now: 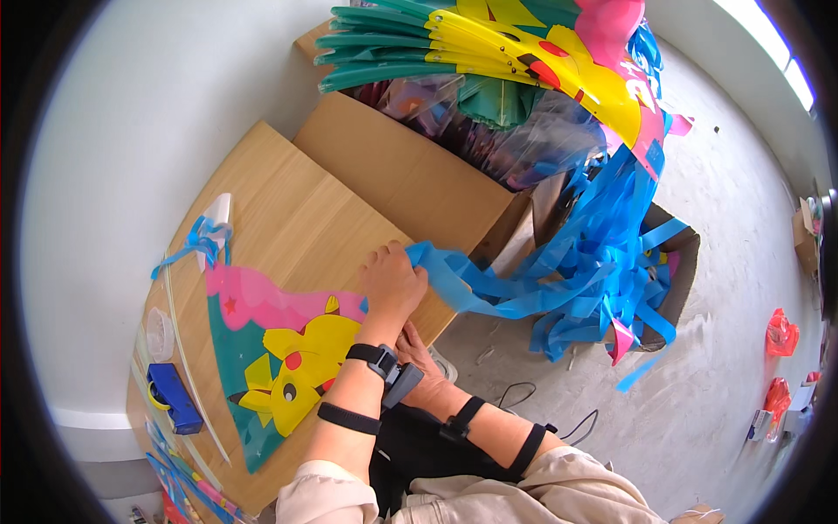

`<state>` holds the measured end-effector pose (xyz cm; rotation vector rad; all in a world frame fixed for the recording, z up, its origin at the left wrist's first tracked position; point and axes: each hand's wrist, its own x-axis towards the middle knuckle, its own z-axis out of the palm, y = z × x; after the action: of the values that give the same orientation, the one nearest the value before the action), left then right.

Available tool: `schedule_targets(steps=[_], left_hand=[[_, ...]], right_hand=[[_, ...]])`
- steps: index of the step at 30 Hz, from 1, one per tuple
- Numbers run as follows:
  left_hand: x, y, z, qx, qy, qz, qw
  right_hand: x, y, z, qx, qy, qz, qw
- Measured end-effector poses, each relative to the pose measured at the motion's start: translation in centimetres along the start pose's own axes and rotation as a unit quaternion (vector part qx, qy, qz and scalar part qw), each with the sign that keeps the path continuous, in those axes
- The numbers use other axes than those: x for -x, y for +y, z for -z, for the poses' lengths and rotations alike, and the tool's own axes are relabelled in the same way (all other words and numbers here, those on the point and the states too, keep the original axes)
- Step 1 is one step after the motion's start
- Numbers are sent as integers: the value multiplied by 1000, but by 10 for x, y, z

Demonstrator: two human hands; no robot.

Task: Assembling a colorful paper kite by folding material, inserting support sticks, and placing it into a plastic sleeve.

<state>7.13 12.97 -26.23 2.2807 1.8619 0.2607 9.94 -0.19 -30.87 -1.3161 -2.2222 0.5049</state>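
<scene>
A triangular kite sheet, green and pink with a yellow cartoon figure, lies flat on the wooden table. My left hand rests at its right corner by the table edge, fingers curled. A long blue ribbon runs from beside that hand to the right, and the fingers seem closed on its end. My right hand is below the left wrist at the table edge, its fingers mostly hidden behind my left forearm. A tied blue ribbon lies by a white piece at the sheet's far left corner.
Stacked kite sheets hang over an open cardboard box behind the table. To the right, tangled blue ribbons spill over a second box. Thin white rods and a blue block-shaped tool lie on the left.
</scene>
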Motion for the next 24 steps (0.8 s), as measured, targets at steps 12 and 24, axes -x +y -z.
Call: schedule_targets(steps=[12, 24], left_hand=[[-10, -8, 28, 45, -110, 11, 993], [-12, -23, 33, 205, -254, -80, 942]], right_hand=[[-1, -5, 10, 96, 23, 0, 995], [0, -8, 11, 56, 55, 8, 997]])
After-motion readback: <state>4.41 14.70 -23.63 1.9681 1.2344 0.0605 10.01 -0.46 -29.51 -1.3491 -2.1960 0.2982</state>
